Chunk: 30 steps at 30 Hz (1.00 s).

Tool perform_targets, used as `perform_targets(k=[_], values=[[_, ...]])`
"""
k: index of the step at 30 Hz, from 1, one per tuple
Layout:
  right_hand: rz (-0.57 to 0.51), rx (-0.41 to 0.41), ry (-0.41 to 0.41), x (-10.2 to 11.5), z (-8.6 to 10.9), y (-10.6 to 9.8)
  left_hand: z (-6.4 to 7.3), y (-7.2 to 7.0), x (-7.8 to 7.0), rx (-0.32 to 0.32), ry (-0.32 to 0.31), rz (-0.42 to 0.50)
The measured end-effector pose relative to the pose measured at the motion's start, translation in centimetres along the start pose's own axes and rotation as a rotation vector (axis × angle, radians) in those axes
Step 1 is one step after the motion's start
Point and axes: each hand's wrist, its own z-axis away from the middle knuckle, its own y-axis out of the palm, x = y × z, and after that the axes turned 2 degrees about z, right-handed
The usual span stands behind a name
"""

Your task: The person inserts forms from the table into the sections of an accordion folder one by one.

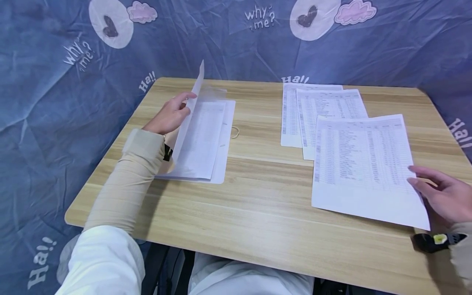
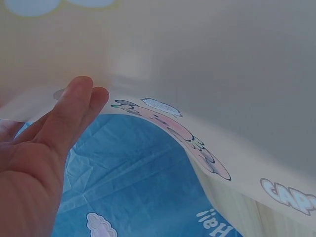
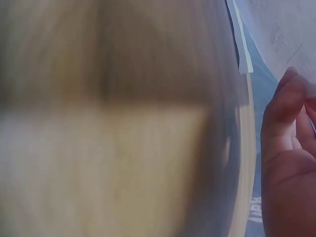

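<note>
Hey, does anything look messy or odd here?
A little, nothing serious. The three printed sheets on the right overlap unevenly rather than lying squared up. A small pale loop shows at the right edge of the open folder; I can't tell whether it's attached. I see no spill or damage.

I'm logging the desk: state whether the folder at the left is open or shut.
The folder is open: the left fingers hold its cover raised; a printed sheet shows inside.
</note>
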Motion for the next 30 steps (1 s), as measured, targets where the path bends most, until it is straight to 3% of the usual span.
perform_targets(k=[5,12,17,25,30], values=[[-0.163,0.043,0.016,0.8,-0.2,0.3,0.1,-0.2,-0.1,0.014,-0.002,0.012],[-0.204,0.116,0.048,2.2,-0.6,0.8,0.2,-0.4,-0.1,0.003,0.016,0.012],[-0.316,0.139,0.005,3.3,-0.9,1.1,0.2,-0.5,-0.1,0.004,0.021,0.008],[-0.386,0.173,-0.001,4.5,-1.1,1.5,0.2,-0.6,0.0,0.005,0.025,-0.005],[-0.339,0.145,-0.006,4.9,-1.4,2.0,0.2,-0.7,-0.2,0.006,0.018,-0.011]])
